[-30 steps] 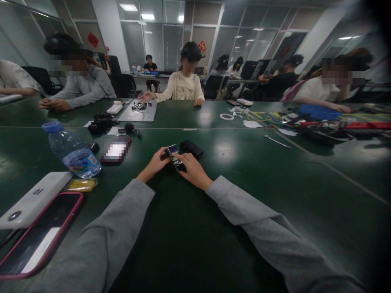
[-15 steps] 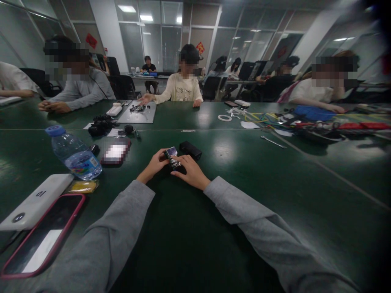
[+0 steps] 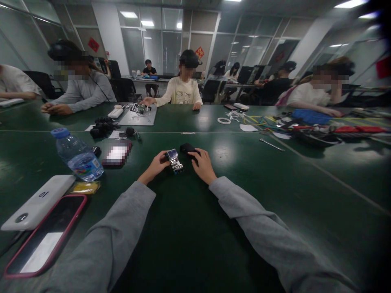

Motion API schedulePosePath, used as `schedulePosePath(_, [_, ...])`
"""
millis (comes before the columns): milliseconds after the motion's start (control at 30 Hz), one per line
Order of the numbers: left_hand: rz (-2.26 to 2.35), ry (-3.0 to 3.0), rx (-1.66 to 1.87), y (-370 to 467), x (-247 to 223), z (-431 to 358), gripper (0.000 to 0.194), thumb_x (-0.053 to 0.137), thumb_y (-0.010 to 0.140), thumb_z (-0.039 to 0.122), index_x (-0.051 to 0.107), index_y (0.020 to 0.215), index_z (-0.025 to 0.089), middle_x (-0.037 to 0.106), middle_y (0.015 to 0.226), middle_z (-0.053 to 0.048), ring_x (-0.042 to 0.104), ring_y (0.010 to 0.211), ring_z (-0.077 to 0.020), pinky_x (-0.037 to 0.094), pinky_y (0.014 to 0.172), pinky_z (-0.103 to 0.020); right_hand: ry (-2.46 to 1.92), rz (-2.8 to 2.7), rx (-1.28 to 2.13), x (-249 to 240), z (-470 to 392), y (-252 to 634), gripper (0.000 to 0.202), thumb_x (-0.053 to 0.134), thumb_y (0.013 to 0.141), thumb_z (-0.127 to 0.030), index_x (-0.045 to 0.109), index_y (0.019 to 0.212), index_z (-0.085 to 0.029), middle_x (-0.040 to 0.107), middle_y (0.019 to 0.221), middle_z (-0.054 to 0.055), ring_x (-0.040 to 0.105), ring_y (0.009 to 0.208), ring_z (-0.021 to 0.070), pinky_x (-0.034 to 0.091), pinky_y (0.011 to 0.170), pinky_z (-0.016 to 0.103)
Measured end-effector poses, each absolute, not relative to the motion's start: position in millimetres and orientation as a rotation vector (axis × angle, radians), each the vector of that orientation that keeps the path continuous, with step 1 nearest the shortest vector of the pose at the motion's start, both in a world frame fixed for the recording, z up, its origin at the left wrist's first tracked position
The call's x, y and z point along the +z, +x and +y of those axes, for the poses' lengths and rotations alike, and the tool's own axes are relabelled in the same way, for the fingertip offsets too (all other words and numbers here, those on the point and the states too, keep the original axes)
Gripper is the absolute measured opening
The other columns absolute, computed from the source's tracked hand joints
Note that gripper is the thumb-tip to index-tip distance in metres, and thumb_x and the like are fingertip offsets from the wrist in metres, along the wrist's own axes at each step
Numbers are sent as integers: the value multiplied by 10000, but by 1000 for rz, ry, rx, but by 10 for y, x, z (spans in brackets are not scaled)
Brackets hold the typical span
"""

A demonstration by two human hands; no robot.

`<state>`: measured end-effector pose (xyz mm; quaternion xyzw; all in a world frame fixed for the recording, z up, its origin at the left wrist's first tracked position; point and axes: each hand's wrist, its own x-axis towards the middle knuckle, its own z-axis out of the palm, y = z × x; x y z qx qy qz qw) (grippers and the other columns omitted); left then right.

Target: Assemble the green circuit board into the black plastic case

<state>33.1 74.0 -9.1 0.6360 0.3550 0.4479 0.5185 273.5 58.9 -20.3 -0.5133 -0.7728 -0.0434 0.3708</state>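
Note:
My left hand [image 3: 157, 166] is closed on the left edge of a small circuit board with a screen [image 3: 175, 162], its screen end tilted up and its lower end showing bare components. Just right of the board, my right hand [image 3: 204, 166] has its fingers over the near right end of a black box-shaped case [image 3: 186, 148]. The fingers hide that end of the case, and the thumb is bent in toward its near side. The case lies on the dark green table [image 3: 244, 195].
To the left are a water bottle [image 3: 80, 156], a phone in a red case [image 3: 45, 236], a white power bank [image 3: 38, 201], a yellow packet [image 3: 85, 187] and another phone [image 3: 117, 154]. A wrench [image 3: 271, 144] and tangled cables [image 3: 305, 126] lie at right. People sit across the table.
My right hand has left the circuit board and moved right and up onto the black case. The board stays in my left hand, more of it now showing.

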Motion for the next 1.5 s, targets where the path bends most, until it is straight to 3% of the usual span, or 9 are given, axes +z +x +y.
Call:
schedulePosePath(233, [863,1539,1041,305,-148,782,441,631,769,169,514,1193,206,610,1195,-98,565,1121,-237,391,1003,-480,-1295,-1774,-29,-189,663,2796,280,468,823,-153,649,1024,-224,566,1089,86,490,1069,253,405,934,488])
schedulePosePath(500, [848,1544,1055,307,-173,794,459,654,753,176,510,1189,180,624,1159,-97,578,1096,-232,393,1002,-463,-1279,-1453,473,-289,748,2821,274,473,855,-351,601,1007,-162,634,928,75,591,861,198,469,810,360])
schedulePosePath(833, [838,1538,1051,303,-194,811,478,654,752,165,505,1206,181,625,1161,-95,580,1096,-231,395,1003,-466,-1293,-1310,441,-305,778,2848,438,394,889,-547,528,1079,-176,591,993,90,567,923,205,441,879,391])
schedulePosePath(933, [863,1541,1046,307,-166,788,475,649,753,158,506,1206,182,621,1171,-96,577,1099,-233,394,1003,-469,-1292,-1500,348,-314,752,2798,562,552,804,-574,495,1189,-169,540,1116,124,528,1026,242,419,939,434])
schedulePosePath(1067, [861,1545,1047,317,-148,772,463,643,761,161,503,1201,179,615,1182,-101,573,1106,-235,400,997,-467,-1271,-1681,306,-336,729,2737,656,720,683,-448,487,1226,-162,523,1177,136,492,1111,285,378,1002,485])
schedulePosePath(1200, [856,1544,1038,318,-139,768,459,647,758,158,503,1192,177,615,1184,-103,573,1106,-235,398,998,-469,-1233,-1467,736,-282,768,2843,552,725,685,-386,531,1165,-197,588,1128,80,549,1069,251,407,1000,480])
schedulePosePath(1333, [870,1545,1011,308,-122,759,451,632,771,157,499,1201,188,617,1187,-100,572,1111,-231,390,1002,-475,-905,-1122,1401,-152,789,3099,399,714,712,-321,579,1070,-210,633,1106,39,592,1045,193,473,973,359])
schedulePosePath(1500, [829,1551,1030,309,-145,776,455,639,765,160,503,1198,181,627,1173,-100,579,1106,-228,384,1010,-459,-696,-853,1717,-98,720,3209,262,664,768,-232,584,1014,-188,674,1025,42,638,975,165,556,841,264])
